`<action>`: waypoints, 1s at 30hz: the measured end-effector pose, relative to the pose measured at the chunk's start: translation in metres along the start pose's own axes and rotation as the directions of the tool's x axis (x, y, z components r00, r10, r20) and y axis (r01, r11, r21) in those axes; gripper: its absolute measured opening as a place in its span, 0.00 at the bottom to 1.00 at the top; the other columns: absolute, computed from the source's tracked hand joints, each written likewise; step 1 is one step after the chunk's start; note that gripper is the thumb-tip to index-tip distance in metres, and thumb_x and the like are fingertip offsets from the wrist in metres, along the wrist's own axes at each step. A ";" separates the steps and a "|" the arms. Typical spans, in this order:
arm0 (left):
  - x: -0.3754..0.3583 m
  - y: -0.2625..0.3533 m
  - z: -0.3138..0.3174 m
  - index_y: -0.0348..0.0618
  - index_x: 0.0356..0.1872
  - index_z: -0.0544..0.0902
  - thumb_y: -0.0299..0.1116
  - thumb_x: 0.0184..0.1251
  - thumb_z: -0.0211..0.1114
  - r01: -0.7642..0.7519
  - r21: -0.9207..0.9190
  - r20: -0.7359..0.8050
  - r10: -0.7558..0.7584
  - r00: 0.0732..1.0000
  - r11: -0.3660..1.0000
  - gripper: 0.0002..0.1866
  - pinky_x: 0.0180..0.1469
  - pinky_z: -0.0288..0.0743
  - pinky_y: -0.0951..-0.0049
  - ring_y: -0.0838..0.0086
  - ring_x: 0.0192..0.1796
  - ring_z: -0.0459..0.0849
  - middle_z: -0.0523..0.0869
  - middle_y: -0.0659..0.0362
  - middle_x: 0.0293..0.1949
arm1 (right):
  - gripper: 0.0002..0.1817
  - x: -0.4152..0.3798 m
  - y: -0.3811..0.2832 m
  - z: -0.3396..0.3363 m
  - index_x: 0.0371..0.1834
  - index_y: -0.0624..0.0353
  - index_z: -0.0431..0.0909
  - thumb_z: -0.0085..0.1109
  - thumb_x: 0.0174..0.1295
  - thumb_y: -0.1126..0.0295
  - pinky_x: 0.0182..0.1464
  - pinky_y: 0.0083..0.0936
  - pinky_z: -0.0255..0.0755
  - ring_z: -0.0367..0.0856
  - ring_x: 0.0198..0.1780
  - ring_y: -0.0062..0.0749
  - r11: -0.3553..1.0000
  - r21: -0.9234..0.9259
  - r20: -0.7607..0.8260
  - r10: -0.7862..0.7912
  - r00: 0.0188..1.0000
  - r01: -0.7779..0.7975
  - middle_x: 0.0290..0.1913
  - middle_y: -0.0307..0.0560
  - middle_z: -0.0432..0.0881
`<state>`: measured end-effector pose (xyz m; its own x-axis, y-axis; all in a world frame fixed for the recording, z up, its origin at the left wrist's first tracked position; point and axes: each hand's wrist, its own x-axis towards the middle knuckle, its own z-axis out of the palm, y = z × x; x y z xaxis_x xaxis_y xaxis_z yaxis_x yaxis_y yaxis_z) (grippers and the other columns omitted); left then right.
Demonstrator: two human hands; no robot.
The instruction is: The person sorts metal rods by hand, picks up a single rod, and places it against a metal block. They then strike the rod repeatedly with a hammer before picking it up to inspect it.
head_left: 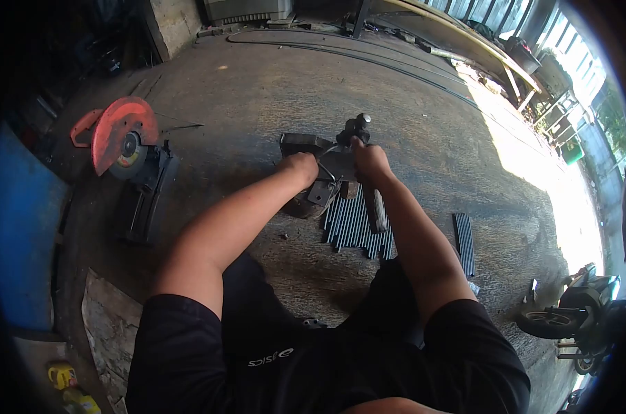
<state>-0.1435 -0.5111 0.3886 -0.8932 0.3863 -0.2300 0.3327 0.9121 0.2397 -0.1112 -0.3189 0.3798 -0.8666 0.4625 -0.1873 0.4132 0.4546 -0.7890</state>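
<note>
My right hand (pixel 372 163) is closed around a hammer (pixel 363 120), gripping close below its head. The hammer's worn handle (pixel 377 212) sticks out behind toward me. My left hand (pixel 301 168) is closed on a thin bent metal rod (pixel 325 171), beside a dark steel block (pixel 301 141) that looks like a makeshift anvil. My fingers hide part of the rod. Just this side of the block, several cut metal rods (pixel 351 224) lie side by side on the floor, partly under the hammer handle.
A cut-off saw with a red guard (pixel 128 124) stands to the left. Another bundle of rods (pixel 464 243) lies by my right arm. A motorcycle (pixel 579 307) is at the far right. Long thin bars (pixel 368 52) stretch across the floor ahead, near a wooden bench (pixel 465 34).
</note>
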 end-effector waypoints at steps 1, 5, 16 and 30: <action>0.001 0.000 -0.002 0.41 0.48 0.83 0.44 0.75 0.45 0.003 -0.023 0.007 -0.002 1.000 1.000 0.21 0.57 0.75 0.55 0.53 0.56 0.82 0.83 0.45 0.52 | 0.35 -0.007 -0.016 -0.010 0.30 0.74 0.78 0.49 0.66 0.42 0.30 0.37 0.76 0.82 0.25 0.41 1.000 -0.004 0.001 -0.006 1.000 0.006 0.25 0.55 0.80; 0.013 -0.014 0.023 0.37 0.42 0.82 0.45 0.75 0.47 -0.095 0.002 -0.162 0.094 0.982 0.995 0.21 0.49 0.78 0.52 0.49 0.47 0.85 0.85 0.42 0.42 | 0.30 -0.051 -0.092 -0.056 0.36 0.69 0.77 0.49 0.68 0.46 0.32 0.35 0.76 0.83 0.26 0.41 0.913 0.201 -0.263 -0.297 0.918 0.354 0.25 0.53 0.82; 0.004 -0.005 0.015 0.38 0.45 0.82 0.44 0.75 0.47 -0.061 -0.020 -0.088 0.059 0.994 0.998 0.21 0.51 0.77 0.53 0.49 0.49 0.84 0.85 0.43 0.45 | 0.32 -0.017 -0.009 0.006 0.42 0.71 0.78 0.44 0.68 0.45 0.53 0.48 0.72 0.79 0.50 0.65 0.951 -0.276 -0.023 -0.153 0.988 0.141 0.41 0.69 0.82; 0.012 -0.013 0.025 0.38 0.43 0.78 0.40 0.75 0.47 -0.122 0.042 -0.212 0.128 0.969 0.992 0.16 0.45 0.79 0.54 0.52 0.44 0.86 0.86 0.46 0.39 | 0.22 -0.058 -0.113 -0.058 0.40 0.66 0.74 0.53 0.68 0.52 0.27 0.33 0.74 0.82 0.23 0.39 0.771 0.356 -0.427 -0.368 0.826 0.528 0.24 0.51 0.80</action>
<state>-0.1505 -0.5148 0.3593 -0.8867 0.4623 0.0076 0.4519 0.8630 0.2259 -0.0918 -0.3528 0.5138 -0.7483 0.5398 0.3856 -0.2381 0.3240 -0.9156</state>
